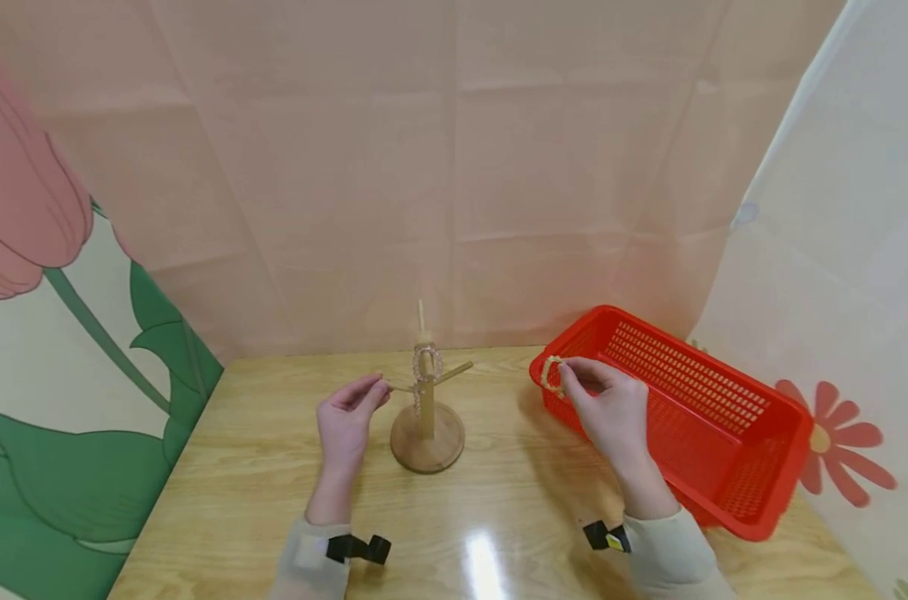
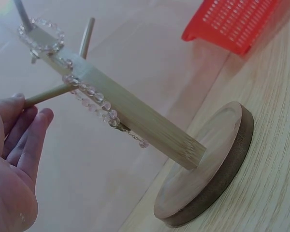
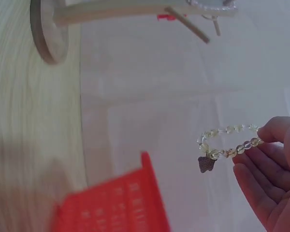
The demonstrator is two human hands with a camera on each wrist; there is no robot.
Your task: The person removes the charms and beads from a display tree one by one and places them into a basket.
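Right grip (image 1: 610, 408) pinches yellow bracelet (image 3: 240, 148), stand (image 1: 427, 412) at its 9 o'clock; nearer left grip (image 1: 346, 423) pinches the stand's peg (image 2: 50, 94).

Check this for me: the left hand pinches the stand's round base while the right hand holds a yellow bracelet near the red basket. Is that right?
Not quite: the left hand pinches a peg of the stand, not the base, as the left wrist view shows. The right hand does hold a yellow bracelet near the red basket.
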